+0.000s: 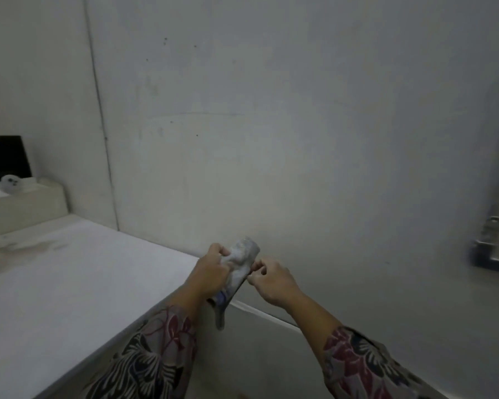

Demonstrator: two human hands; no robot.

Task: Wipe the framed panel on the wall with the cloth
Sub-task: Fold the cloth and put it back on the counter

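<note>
1. Far off on my left, a dark screen (3, 156) stands behind a pale box-shaped ledge (26, 205), and a small clear object with dark dots (10, 182) sits on top of that ledge; it is too blurred for me to name.
2. Below that, a flat white surface (69, 283) stretches toward me, with a brownish stain near its far left corner.
3. A thin vertical seam (101, 125) runs down the grey wall just right of the ledge.
4. Right of the seam, the large pale wall panel (271, 125) fills most of my view, marked by a few dark specks and a faint curved smear across its middle. I cannot make out a frame edge for certain.
5. My left hand (211, 272) is clamped around the cloth (241, 262), fingers curled over the bunched upper part, with my patterned sleeve (156, 355) behind it.
6. The cloth is a crumpled whitish-grey wad with a blue patch lower down; its upper end sits close to the lower part of the panel, and a loose tail hangs below my left hand.
7. My right hand (274, 280) pinches the cloth's right edge between thumb and fingertips, the other fingers curled in.
8. At the far right edge, metal hardware (490, 246) is fixed to the wall, well apart from my hands.
</note>
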